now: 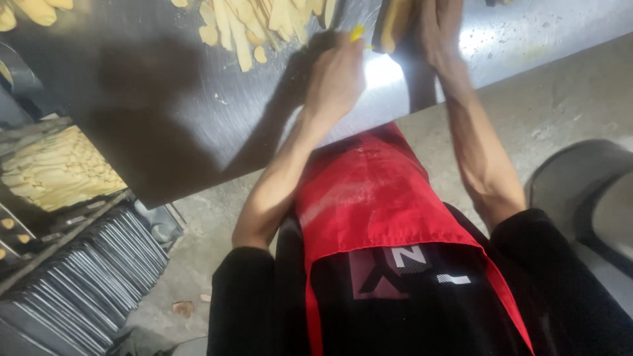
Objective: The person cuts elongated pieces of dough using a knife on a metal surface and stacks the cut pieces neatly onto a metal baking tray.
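My left hand (337, 74) is closed around a small tool with a yellow tip (357, 32) at the far side of a shiny steel table (165, 112). My right hand (438, 29) rests on a tan, oblong block (393, 23) standing at the top edge of the view, just right of the yellow tip. Pale cut strips (247, 26) lie in a heap on the table to the left of both hands. A red apron (376, 191) hangs over my dark shirt below.
A tray of pale strips (56, 168) sits at the left, below the table. Under it is a rack of thin metal rods (92, 277). A dark rounded tub (587, 191) stands on the concrete floor at the right.
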